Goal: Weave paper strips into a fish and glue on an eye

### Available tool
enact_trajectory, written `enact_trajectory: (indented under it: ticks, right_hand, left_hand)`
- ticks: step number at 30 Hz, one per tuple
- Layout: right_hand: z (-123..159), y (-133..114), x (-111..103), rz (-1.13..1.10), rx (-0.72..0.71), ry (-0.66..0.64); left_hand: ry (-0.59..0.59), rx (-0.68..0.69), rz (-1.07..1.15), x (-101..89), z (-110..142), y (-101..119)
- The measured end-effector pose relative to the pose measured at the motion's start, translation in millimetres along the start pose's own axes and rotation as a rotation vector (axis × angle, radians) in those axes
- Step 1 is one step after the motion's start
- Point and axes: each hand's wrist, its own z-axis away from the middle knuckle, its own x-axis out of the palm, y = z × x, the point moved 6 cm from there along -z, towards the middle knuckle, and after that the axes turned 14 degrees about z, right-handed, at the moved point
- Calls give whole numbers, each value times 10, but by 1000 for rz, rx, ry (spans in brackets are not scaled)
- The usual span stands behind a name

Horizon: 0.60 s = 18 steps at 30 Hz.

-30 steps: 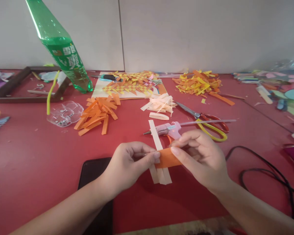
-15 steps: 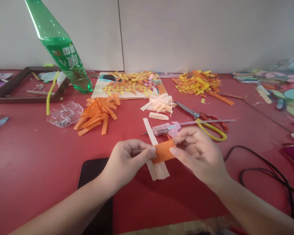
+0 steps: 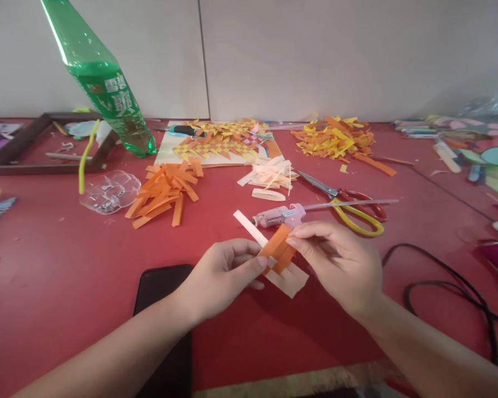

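Paper weave (image 3: 283,260), held above the counter (image 3: 232,354) between both hands: orange strips (image 3: 276,241) cross cream strips (image 3: 291,281), whose ends project on either side. The left grip (image 3: 228,276) pinches the crossing; the right grip (image 3: 340,265) pinches the orange ends. Beyond and left of the left grip, a clear tray (image 3: 122,182) contains small bits (image 3: 107,206). The hands face each other, thumbs nearest the viewer, fingers curled.

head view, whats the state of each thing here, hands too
Woven strips, partly interlaced, ends loose
Left hand, pinching the strips
Right hand, pinching the same strips
Green bottle, standing, partly filled
Scissors, lying, blades apparently shut
Glue gun, lying down, stick inserted
Clear tray, uncovered, small bits inside
Brown frame, lying flat
Black device, lying flat, dark
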Motion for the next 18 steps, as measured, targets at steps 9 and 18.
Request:
enact_trajectory:
  ticks: [9,18]
  right_hand:
    - [-34,-242,-92,125,-419,121]
    - [46,-324,-18,4,-548,-24]
  left_hand:
    - [-13,55,0,-22,-19,-3]
    - [22,75,15,-29,-23,13]
